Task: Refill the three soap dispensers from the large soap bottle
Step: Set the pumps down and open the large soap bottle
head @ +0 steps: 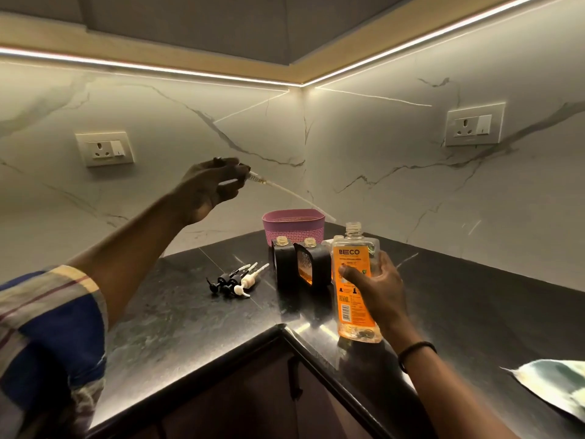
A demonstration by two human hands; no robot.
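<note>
At counter [190, 312], bottle [353, 264] (uncapped) in right hand [383, 289]

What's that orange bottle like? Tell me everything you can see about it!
The orange bottle is see-through plastic with a big orange label reading BECO. Orange liquid shows at its bottom. Its threaded neck is open, with no cap or pump on it. It stands upright near the black counter corner; whether its base touches the counter is unclear. The right hand grips its middle, thumb across the label.

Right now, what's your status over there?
Left hand grips pump, raised. Right hand holds uncapped soap bottle. Two dispensers open-necked, third behind bottle.
</note>
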